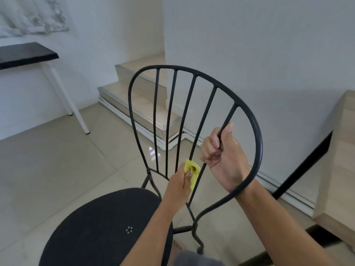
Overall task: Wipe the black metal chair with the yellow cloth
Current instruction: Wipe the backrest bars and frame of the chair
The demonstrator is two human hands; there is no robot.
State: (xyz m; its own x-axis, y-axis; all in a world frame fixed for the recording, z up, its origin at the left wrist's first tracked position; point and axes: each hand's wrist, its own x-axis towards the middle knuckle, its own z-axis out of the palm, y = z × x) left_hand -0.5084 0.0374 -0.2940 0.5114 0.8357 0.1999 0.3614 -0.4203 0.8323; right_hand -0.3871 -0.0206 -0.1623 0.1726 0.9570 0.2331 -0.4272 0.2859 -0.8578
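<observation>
The black metal chair (132, 89) stands in the middle of the view, its round seat at the lower left and its hooped back with several thin spindles facing me. My left hand (177, 186) grips the bunched yellow cloth (192, 170) and presses it against the lower part of a spindle, second from the right. My right hand (223, 150) is closed around the rightmost spindle, thumb up, with its wrist crossing in front of the hoop's right side.
Beige tiled steps (138, 100) rise behind the chair against a white wall. A dark-topped table with white legs (28, 52) stands at the far left. A light wooden cabinet (343, 150) sits at the right edge. Glossy floor tiles surround the chair.
</observation>
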